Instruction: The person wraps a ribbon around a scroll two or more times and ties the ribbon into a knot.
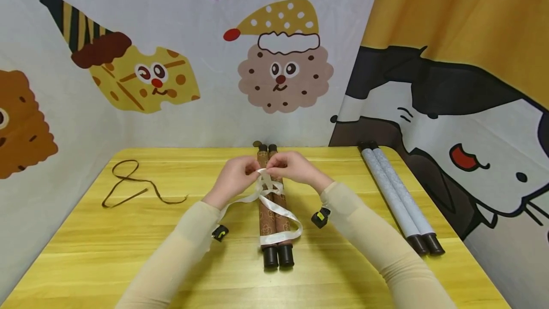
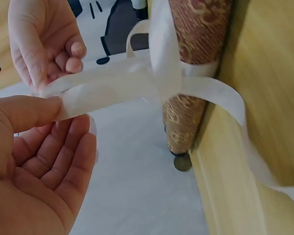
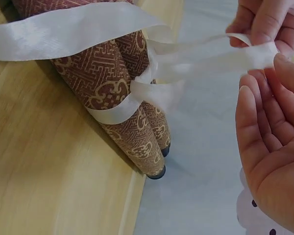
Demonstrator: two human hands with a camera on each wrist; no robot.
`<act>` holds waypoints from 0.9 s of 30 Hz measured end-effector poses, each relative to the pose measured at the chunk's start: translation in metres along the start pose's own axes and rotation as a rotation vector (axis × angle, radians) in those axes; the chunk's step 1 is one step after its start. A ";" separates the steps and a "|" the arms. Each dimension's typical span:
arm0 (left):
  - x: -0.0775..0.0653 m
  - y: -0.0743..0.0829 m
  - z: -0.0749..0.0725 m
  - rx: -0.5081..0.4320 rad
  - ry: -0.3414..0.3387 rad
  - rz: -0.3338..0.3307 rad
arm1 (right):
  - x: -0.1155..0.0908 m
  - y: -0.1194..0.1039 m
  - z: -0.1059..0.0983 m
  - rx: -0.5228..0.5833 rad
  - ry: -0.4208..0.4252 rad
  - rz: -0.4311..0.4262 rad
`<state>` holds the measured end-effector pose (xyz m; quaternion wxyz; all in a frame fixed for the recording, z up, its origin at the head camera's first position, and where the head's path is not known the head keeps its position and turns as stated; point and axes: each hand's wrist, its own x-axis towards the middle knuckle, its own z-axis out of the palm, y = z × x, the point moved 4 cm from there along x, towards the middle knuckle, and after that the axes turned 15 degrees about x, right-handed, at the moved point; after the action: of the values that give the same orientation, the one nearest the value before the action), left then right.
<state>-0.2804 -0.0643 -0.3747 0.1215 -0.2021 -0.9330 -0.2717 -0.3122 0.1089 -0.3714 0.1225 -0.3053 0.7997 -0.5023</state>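
Note:
A brown scroll (image 1: 268,221), rolled into two side-by-side rolls with black end caps, lies lengthwise on the table. White ribbon (image 1: 274,238) circles it near the front end and again farther back, where a loop and strands rise from it. Above the rolls, my left hand (image 1: 237,175) pinches the ribbon between thumb and fingers. Close beside it, my right hand (image 1: 296,168) pinches the ribbon too. In the left wrist view a flat ribbon length (image 2: 108,93) stretches from the fingertips to the scroll (image 2: 198,39). A loose ribbon tail (image 1: 244,199) runs under my left wrist.
On the wooden table (image 1: 171,252), a thin brown cord (image 1: 128,197) lies loosely curled at the left. At the right edge rests a grey-white double-rolled scroll (image 1: 399,192) with dark end caps. A printed cloth (image 1: 171,4) hangs behind the table.

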 end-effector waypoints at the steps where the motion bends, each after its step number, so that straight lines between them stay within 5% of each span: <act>1: -0.001 -0.003 0.000 -0.004 -0.001 -0.005 | -0.001 0.001 -0.001 -0.008 0.005 0.001; 11: -0.016 -0.032 0.001 -0.013 -0.038 -0.019 | -0.012 0.017 -0.013 -0.041 0.056 0.047; 27: -0.028 -0.049 0.005 -0.028 -0.077 -0.052 | -0.016 0.043 -0.006 -0.113 0.046 0.100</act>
<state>-0.2778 -0.1080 -0.4111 0.0757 -0.1897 -0.9380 -0.2800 -0.3179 0.1365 -0.4077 0.1114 -0.2599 0.8435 -0.4567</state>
